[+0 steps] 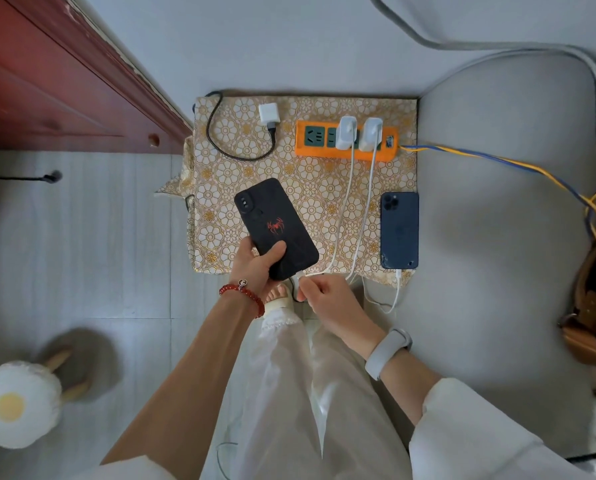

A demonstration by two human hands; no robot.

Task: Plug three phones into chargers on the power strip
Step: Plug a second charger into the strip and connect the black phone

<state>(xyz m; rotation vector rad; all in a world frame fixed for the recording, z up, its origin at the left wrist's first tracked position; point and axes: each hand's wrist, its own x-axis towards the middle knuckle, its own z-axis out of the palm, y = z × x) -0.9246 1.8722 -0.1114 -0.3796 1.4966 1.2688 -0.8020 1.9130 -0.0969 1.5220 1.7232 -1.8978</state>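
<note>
An orange power strip (347, 143) lies at the back of a small table with a flower-patterned cloth (307, 209); two white chargers (345, 132) (372, 134) are plugged into it. My left hand (255, 265) grips a black phone with a red spider (276, 227), face down, above the table's front edge. My right hand (324, 295) pinches the plug end of a white cable (341, 216) right at the black phone's bottom edge. A blue phone (399, 230) lies face down at the right edge with a white cable in its port. A third white charger with a black cable (268, 114) lies unplugged at the back left.
A grey sofa cushion (497, 202) borders the table on the right. The strip's blue and yellow lead (497, 161) runs off to the right. A red-brown wooden cabinet (64, 81) stands at the left. A stool with an egg-shaped cushion (16, 403) is on the floor at lower left.
</note>
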